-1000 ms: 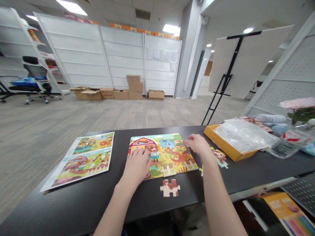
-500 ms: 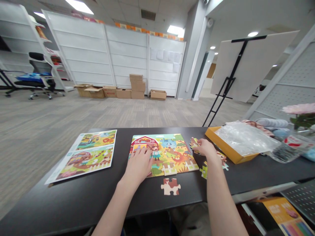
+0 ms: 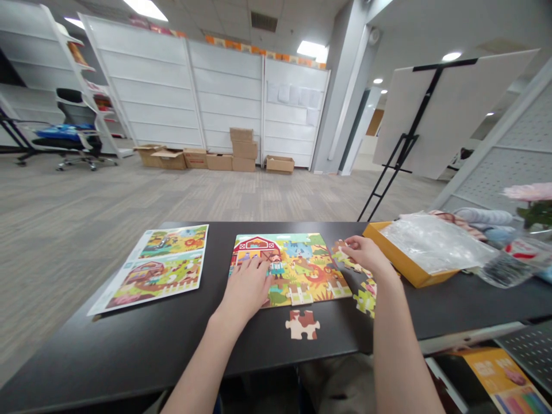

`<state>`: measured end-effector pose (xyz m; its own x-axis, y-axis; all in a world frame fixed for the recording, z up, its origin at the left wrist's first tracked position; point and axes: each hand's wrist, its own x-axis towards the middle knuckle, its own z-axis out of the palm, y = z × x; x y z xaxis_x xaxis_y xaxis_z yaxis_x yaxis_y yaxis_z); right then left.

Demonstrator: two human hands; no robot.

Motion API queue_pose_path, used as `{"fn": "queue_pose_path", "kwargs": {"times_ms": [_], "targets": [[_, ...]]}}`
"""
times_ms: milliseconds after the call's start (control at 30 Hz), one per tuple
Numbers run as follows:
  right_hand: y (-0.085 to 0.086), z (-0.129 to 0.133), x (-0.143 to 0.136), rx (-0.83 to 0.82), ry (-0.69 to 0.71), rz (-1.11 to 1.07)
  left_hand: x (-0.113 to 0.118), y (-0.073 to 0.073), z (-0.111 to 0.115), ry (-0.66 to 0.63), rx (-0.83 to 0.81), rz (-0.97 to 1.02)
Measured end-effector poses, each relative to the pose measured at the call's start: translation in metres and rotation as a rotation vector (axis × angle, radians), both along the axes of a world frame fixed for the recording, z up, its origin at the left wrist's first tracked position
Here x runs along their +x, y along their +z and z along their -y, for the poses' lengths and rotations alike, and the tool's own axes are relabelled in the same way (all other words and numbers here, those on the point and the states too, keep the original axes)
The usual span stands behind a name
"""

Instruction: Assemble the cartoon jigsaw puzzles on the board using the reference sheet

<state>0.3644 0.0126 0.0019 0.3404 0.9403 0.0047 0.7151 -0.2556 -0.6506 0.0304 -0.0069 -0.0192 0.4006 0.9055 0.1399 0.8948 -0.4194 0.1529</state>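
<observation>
My left hand (image 3: pixel 249 282) lies flat with its fingers spread over the left part of a colourful farm puzzle board (image 3: pixel 310 267). My right hand (image 3: pixel 362 253) is right of the board, above loose puzzle pieces (image 3: pixel 365 300). Its thumb and fingers are pinched at one of these pieces, but the grip is too small to make out. A brown and cream piece (image 3: pixel 302 325) lies alone on the black table (image 3: pixel 259 345), just below the board's front edge.
A printed picture sheet (image 3: pixel 161 267) rests at the left. At the right stand a yellow box (image 3: pixel 399 259) holding clear plastic, a bottle (image 3: pixel 513 261) and rolled cloths (image 3: pixel 483 216). Beyond the table are an easel (image 3: pixel 401 146) and cardboard boxes (image 3: pixel 244 150).
My right hand has shifted slightly up over the loose pieces, with its fingers drawn together. My left hand stays on the board. The whole view has moved a little.
</observation>
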Motion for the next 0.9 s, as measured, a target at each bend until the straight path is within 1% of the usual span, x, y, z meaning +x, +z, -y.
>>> {"fn": "queue_pose_path", "kwargs": {"times_ms": [67, 133, 200, 267, 367, 433, 533, 667, 800, 900], "targets": [[0.010, 0.008, -0.011, -0.042, 0.151, -0.179, -0.001, -0.002, -0.001, -0.005, 0.010, 0.016], [0.019, 0.015, -0.024, -0.130, 0.322, -0.289, -0.001, -0.002, -0.003, -0.012, 0.014, 0.049], [0.027, 0.021, -0.037, -0.233, 0.452, -0.332, 0.001, -0.001, -0.003, -0.045, 0.011, 0.125], [0.031, 0.023, -0.047, -0.313, 0.525, -0.335, 0.004, 0.000, -0.001, -0.134, 0.004, 0.239], [0.032, 0.023, -0.055, -0.373, 0.568, -0.325, 0.014, 0.003, 0.006, -0.325, -0.035, 0.351], [0.031, 0.021, -0.057, -0.398, 0.598, -0.322, 0.022, 0.004, 0.011, -0.404, -0.073, 0.357], [0.026, 0.019, -0.056, -0.451, 0.657, -0.324, 0.035, 0.004, 0.017, -0.432, -0.102, 0.344], [0.019, 0.015, -0.053, -0.506, 0.696, -0.304, 0.048, 0.003, 0.018, -0.447, -0.105, 0.310], [0.015, 0.012, -0.052, -0.502, 0.677, -0.252, 0.054, 0.003, 0.018, -0.442, -0.110, 0.257], [0.015, 0.011, -0.054, -0.458, 0.656, -0.161, 0.055, 0.003, 0.018, -0.445, -0.116, 0.255]]}}
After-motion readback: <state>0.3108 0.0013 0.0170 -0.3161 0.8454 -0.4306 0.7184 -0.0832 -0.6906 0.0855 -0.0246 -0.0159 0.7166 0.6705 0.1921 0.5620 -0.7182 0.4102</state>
